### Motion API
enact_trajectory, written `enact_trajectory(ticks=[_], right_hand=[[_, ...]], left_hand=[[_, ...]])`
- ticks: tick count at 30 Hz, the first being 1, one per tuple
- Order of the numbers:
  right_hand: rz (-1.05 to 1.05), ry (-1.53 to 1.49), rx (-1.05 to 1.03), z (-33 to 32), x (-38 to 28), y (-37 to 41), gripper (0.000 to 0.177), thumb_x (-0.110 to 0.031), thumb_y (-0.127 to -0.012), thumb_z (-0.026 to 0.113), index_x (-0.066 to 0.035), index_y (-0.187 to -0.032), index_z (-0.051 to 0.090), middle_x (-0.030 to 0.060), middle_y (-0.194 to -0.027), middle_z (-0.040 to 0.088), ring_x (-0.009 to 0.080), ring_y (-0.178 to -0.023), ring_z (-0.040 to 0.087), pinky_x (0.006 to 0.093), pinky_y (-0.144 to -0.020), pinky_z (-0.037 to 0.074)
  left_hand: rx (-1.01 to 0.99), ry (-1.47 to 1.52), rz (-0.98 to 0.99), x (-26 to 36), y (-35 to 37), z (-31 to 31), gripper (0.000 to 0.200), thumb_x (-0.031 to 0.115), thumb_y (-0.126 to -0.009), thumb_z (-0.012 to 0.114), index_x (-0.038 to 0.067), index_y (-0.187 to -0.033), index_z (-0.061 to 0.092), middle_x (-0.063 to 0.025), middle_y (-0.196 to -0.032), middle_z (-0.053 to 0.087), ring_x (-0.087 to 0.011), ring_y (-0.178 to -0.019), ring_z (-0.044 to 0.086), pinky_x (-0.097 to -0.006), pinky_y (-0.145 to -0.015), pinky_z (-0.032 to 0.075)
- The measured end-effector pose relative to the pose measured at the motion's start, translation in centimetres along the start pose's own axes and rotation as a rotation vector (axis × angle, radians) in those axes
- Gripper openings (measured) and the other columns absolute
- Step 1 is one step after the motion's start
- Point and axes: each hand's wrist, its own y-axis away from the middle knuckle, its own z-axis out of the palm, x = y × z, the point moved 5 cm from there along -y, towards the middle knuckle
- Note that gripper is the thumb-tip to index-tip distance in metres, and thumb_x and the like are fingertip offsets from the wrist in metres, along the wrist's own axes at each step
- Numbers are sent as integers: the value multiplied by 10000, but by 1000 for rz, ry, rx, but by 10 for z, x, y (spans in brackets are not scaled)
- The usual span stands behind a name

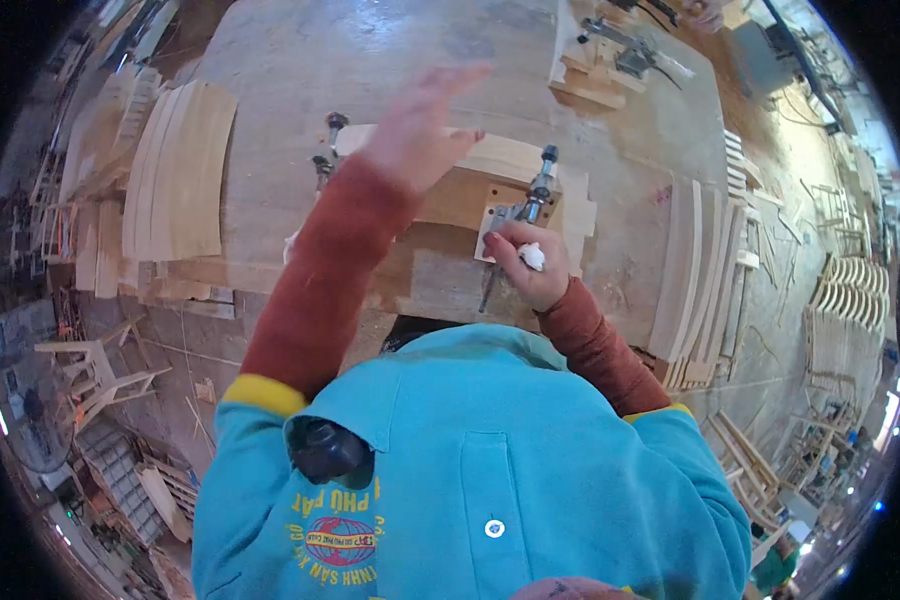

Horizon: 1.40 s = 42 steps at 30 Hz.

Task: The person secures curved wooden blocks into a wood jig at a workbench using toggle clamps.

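Note:
My left hand (pixel 418 130) is blurred by motion, its fingers stretched out and the thumb apart. It hangs over a curved wooden piece (pixel 510 155) on the workbench, holding nothing. My right hand (pixel 538 275) is closed around the handle of a metal toggle clamp (pixel 538 200), whose black tip points toward the wooden piece. Something white (pixel 532 257) shows at the top of that fist. The clamp sits on a light wooden block (pixel 492 215). A second clamp (pixel 328 150) stands at the left end of the wooden piece, partly behind my left arm.
Curved boards (pixel 182 170) are stacked on the bench (pixel 300 50) at left. More long curved pieces (pixel 685 270) lie at right. A further clamp fixture (pixel 615 55) stands at the far right, with another person's hand (pixel 705 14) beyond it. A wooden frame (pixel 95 370) rests lower left.

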Motion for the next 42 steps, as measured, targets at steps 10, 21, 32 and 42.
enact_trajectory(ticks=[10,21,32,42], right_hand=[[-109,45,457,-92,-19,74,501,-49,-758,643,-38,-1233,482,95,-963,599,169,-900,585,300,-789,483],[-11,1180,797,-156,-45,54,1002,-381,-580,770,-160,-1407,250,193,-1238,453,365,-1188,412,457,-996,328],[803,849,847,-167,163,172,825,-441,-662,685,-219,-1373,331,145,-1153,507,318,-1097,473,467,-888,388],[873,1150,962,-255,176,199,589,-301,-679,713,-146,-1192,468,115,-1137,510,300,-1086,468,429,-905,395]], left_hand=[[-859,-743,-207,-153,-7,130,666,274,-620,725,215,-1224,452,-95,-1205,512,-314,-1140,482,-460,-951,385],[-511,-604,602,109,-102,150,625,57,-617,657,244,-1199,525,-44,-1171,515,-247,-1162,433,-458,-1005,285],[-352,-263,402,100,-42,104,726,185,-620,750,230,-1293,481,-87,-1432,294,-371,-1362,124,-543,-1074,141],[-276,-156,261,75,-21,52,569,97,-669,710,139,-1215,557,-118,-1411,342,-375,-1349,176,-473,-1084,190]])
